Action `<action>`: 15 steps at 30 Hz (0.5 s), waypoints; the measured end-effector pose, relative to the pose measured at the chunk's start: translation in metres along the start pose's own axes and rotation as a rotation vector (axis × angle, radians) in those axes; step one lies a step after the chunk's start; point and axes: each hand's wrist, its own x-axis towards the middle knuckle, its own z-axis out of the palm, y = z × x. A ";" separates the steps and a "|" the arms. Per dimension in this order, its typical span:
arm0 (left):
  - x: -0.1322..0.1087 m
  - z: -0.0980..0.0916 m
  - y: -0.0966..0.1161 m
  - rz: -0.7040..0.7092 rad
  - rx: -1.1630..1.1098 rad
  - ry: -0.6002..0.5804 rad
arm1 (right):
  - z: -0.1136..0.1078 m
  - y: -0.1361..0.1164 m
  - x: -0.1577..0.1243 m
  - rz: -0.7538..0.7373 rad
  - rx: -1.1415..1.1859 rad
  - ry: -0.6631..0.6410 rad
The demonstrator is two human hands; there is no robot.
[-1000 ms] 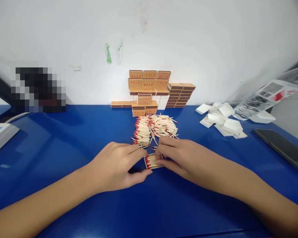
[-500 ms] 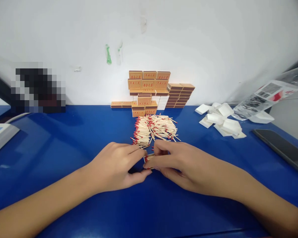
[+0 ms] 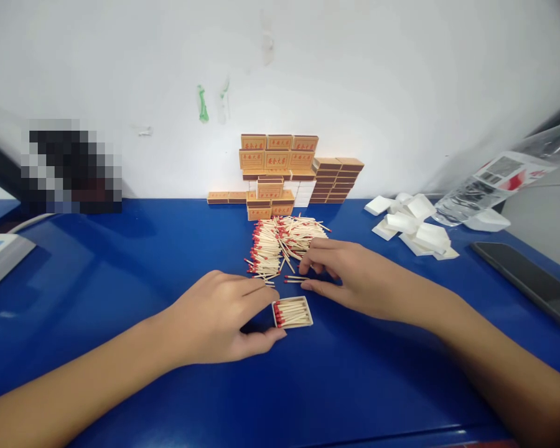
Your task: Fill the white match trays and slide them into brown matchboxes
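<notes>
A small matchbox tray (image 3: 310,314) lies on the blue table, filled with red-tipped matches (image 3: 293,313). My left hand (image 3: 228,317) rests at its left end, thumb and forefinger on either side of the near and far edges. Just beyond the tray, my right hand (image 3: 340,267) is over a few loose matches (image 3: 289,278), its thumb apart from the fingers. The thumb tip reaches the right ends of these matches; contact is unclear. A large pile of matches (image 3: 267,246) lies behind, partly covered by the right fingers.
Stacked matchboxes (image 3: 277,160) stand against the wall, with more boxes (image 3: 336,180) to their right. White empty trays (image 3: 415,218) are heaped at the right, near a plastic bottle (image 3: 476,186) and a phone (image 3: 527,280). A white device (image 3: 4,261) sits at the left edge.
My right hand has left the matchbox tray and moved away from me to the loose matches, its fingers spreading. The tray is now uncovered. My left hand has barely moved.
</notes>
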 end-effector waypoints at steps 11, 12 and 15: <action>-0.001 0.001 -0.003 -0.057 0.007 0.015 | -0.002 -0.011 0.000 0.026 0.014 -0.040; 0.000 0.001 -0.003 -0.067 0.004 0.015 | -0.002 -0.014 -0.001 0.010 0.029 -0.025; 0.001 0.000 -0.002 -0.089 -0.001 0.023 | 0.001 -0.023 -0.003 -0.041 0.038 -0.025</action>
